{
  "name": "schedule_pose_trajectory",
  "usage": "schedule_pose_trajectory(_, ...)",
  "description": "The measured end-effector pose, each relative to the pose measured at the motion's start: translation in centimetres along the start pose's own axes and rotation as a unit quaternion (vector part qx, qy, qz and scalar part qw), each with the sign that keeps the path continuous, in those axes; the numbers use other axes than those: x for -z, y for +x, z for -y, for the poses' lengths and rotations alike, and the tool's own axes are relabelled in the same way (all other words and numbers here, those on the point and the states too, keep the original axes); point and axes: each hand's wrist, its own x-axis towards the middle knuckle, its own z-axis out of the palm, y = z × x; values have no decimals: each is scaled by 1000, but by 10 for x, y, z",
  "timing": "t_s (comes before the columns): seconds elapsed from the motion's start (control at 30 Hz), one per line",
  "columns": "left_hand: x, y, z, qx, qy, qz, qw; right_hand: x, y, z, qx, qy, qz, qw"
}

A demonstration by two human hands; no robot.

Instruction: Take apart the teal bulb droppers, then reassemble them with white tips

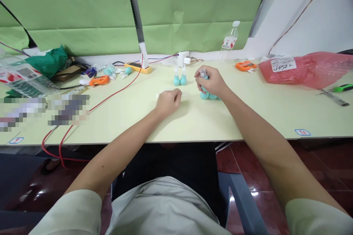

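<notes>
My right hand (212,81) is closed around a teal squeeze bulb with a clear nozzle (203,73), which points up between thumb and fingers. Just under that hand, more teal bulbs (204,96) rest on the table, partly covered by it. To its left stand two teal squeeze bulbs with clear tips (179,80), side by side and upright. My left hand (168,102) is closed low over the table in front of this pair. A thin, clear piece (185,94) shows beside its fingers; whether it is gripped or lies on the table is unclear.
A red plastic bag (300,69), an orange tool (246,66) and a clear bottle (229,40) are at right. On the left are a yellow meter (138,67), an orange cutter (99,80), a green bag (48,60) and a red cable (118,94) crossing the table.
</notes>
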Motion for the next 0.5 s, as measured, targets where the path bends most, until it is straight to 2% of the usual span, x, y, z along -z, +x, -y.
schedule_pose_trajectory(0.07,8,3,9,-2,-95,-72,993,-9,-3,7,-31,63,66,995)
schedule_pose_trajectory(0.13,11,6,14,-8,-193,-95,976,-18,-5,10,-57,92,132,985)
schedule_pose_trajectory(0.2,11,8,14,-22,-275,-78,958,-25,-8,7,-87,108,199,970)
schedule_pose_trajectory(0.33,7,8,10,-45,-341,15,939,-37,-12,-2,-105,150,309,933)
schedule_pose_trajectory(0.4,8,7,8,-44,-350,44,935,-42,-13,-5,-104,174,334,921)
schedule_pose_trajectory(0.5,11,8,9,-28,-371,47,927,-47,-13,-7,-124,217,337,908)
